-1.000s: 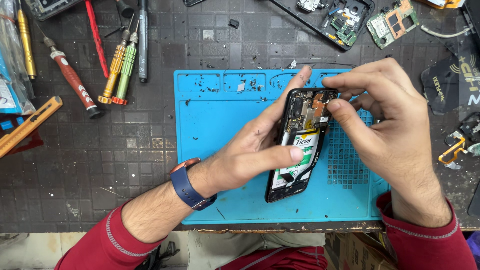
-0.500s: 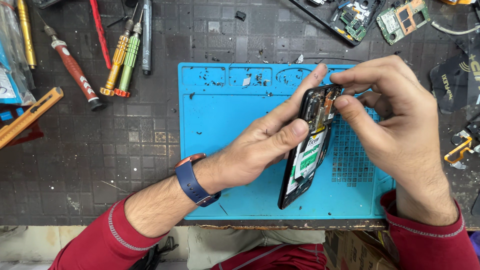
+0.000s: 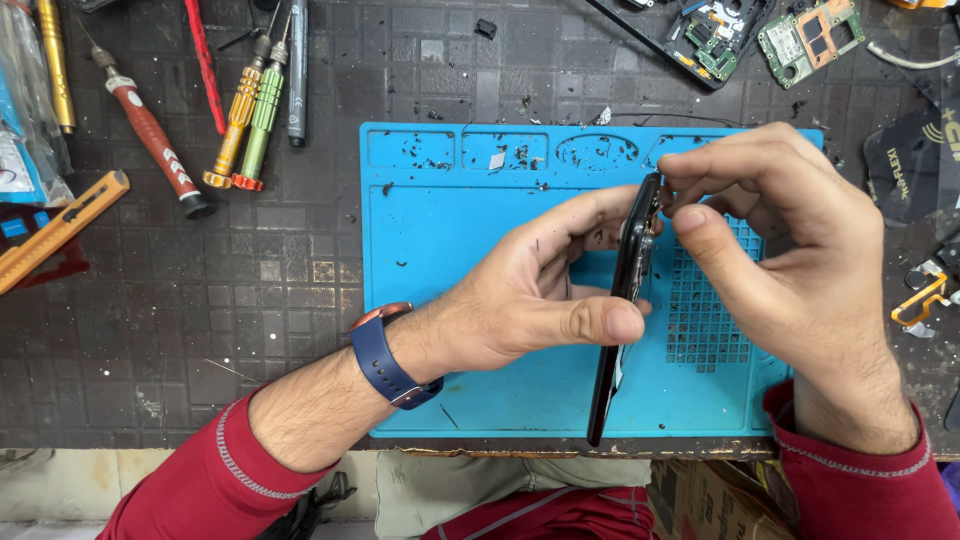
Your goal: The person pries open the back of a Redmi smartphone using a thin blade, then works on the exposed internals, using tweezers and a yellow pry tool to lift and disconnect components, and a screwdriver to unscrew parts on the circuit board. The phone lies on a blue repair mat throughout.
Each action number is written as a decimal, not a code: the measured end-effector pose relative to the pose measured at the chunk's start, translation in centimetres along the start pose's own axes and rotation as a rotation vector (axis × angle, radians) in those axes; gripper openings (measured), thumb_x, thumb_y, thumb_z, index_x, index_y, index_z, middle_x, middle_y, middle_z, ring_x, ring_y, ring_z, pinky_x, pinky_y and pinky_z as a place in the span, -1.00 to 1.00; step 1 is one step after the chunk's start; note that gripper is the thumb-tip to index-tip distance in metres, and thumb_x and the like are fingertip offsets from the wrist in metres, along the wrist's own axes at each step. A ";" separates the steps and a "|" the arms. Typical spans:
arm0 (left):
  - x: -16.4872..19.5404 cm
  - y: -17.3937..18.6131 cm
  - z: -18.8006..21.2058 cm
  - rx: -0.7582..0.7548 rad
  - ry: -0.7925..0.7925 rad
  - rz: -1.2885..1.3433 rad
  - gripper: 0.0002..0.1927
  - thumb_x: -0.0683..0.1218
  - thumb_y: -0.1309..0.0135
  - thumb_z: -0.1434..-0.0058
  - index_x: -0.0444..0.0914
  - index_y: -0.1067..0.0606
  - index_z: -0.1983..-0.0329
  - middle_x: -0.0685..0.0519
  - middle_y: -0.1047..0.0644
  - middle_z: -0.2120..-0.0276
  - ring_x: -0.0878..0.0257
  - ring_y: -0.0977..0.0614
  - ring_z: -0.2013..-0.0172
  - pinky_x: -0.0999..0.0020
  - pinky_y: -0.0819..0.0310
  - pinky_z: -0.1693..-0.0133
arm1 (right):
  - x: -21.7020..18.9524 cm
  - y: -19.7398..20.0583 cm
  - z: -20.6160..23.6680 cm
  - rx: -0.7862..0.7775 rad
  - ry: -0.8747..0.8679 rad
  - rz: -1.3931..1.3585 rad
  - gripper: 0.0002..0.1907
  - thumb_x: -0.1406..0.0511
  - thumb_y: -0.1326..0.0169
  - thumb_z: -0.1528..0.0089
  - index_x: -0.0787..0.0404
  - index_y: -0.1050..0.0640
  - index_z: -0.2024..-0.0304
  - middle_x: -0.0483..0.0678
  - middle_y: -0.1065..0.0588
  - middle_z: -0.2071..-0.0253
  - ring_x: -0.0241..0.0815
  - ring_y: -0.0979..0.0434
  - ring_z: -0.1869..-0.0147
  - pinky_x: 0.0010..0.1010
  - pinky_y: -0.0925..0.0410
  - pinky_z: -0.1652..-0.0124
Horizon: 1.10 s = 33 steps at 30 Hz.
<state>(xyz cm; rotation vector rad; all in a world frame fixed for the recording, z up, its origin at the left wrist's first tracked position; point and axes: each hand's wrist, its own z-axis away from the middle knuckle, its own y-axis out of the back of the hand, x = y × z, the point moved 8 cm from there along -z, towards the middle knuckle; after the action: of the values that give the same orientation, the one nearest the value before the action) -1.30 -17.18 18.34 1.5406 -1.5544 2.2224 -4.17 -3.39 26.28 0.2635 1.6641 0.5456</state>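
Observation:
My left hand [image 3: 540, 295] grips an opened black phone [image 3: 622, 310], which stands on its edge over the blue work mat [image 3: 450, 250]. The phone's inside faces right and is mostly hidden. A blue watch sits on my left wrist. My right hand [image 3: 790, 270] is at the phone's top end, with thumb and fingers pinched on a small part there. What it pinches is too small to tell.
Several screwdrivers [image 3: 245, 125] and a red-handled tool [image 3: 150, 130] lie at the upper left. An orange cutter [image 3: 60, 230] sits at the left edge. Circuit boards [image 3: 810, 35] and a phone frame [image 3: 710, 35] lie at the upper right. A yellow part [image 3: 920, 305] lies at the right.
The phone has been turned from lying nearly flat with its inside up to standing on its edge. My right hand stayed at its top end.

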 end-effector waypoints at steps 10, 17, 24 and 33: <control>0.7 0.3 0.0 -0.006 -0.045 -0.005 -0.05 0.03 -0.30 -0.35 -0.37 -0.07 -0.63 -0.04 -0.27 -0.35 0.22 -0.31 -0.35 0.21 -0.49 -0.35 | -1.4 -0.3 0.6 -0.042 0.240 0.202 -0.82 0.49 -0.23 -0.18 0.28 -0.55 0.18 0.01 -0.50 0.09 -0.20 -0.55 0.04 -0.44 -0.43 0.06; 0.3 1.2 0.2 0.043 -0.069 -0.032 -0.09 0.04 -0.35 -0.32 -0.33 -0.11 -0.55 -0.04 -0.31 -0.35 0.20 -0.35 -0.36 0.29 -0.44 -0.40 | -1.6 -0.8 0.6 -0.092 0.270 0.254 -0.80 0.48 -0.24 -0.12 0.20 -0.57 0.23 -0.01 -0.51 0.14 -0.16 -0.56 0.05 -0.38 -0.43 0.06; -0.5 2.8 -0.3 0.153 -0.105 0.005 -0.19 -0.01 -0.48 -0.11 -0.24 -0.25 -0.30 0.03 -0.41 -0.13 0.22 -0.49 -0.23 0.23 -0.55 -0.25 | -0.9 -1.6 0.6 -0.167 0.232 0.253 -0.83 0.47 -0.22 -0.17 0.24 -0.59 0.18 -0.02 -0.54 0.17 -0.16 -0.59 0.07 -0.37 -0.46 0.09; -0.8 2.9 -0.2 0.145 -0.151 0.042 -0.20 -0.06 -0.48 -0.13 -0.18 -0.21 -0.28 0.10 -0.43 -0.10 0.28 -0.51 -0.16 0.27 -0.53 -0.24 | -0.6 -1.8 0.9 -0.188 0.232 0.226 -0.86 0.46 -0.19 -0.21 0.25 -0.59 0.17 -0.02 -0.54 0.18 -0.17 -0.60 0.09 -0.39 -0.46 0.11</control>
<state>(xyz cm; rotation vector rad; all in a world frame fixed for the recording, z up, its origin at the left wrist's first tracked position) -2.51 -18.17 15.75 1.7691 -1.5044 2.3392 -2.92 -5.02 25.79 0.2600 1.8028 0.9264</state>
